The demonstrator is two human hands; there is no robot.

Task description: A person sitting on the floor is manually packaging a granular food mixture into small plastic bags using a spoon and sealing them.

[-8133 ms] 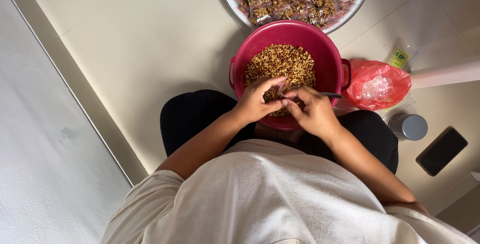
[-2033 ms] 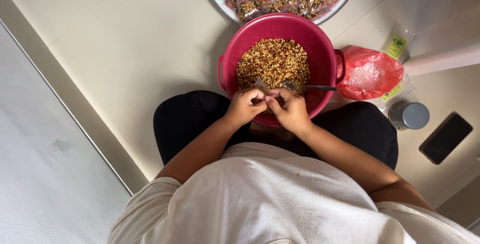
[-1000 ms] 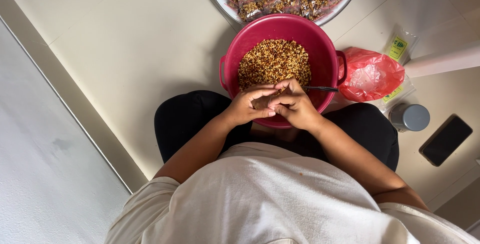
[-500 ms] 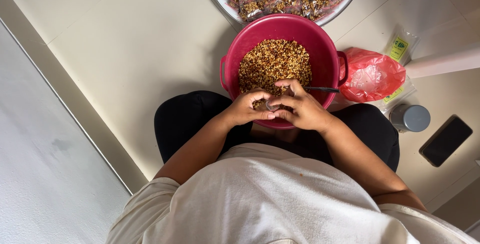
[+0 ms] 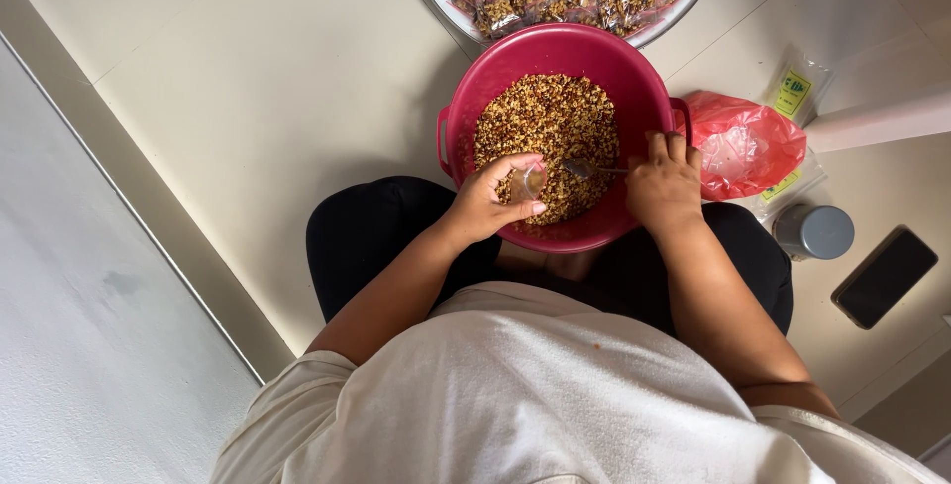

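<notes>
Small clear plastic pouch [image 5: 526, 183], pinched open-mouthed over the near left of the mix, metal spoon [image 5: 592, 169], lying level, bowl leftward beside the pouch, red round basin [image 5: 644, 98], part-filled with brown-and-tan crumbly mix [image 5: 548, 127].

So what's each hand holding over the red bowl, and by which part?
The left hand grips a small clear bag around its sides, mouth toward the spoon. The right hand holds a metal spoon by its handle end.
</notes>
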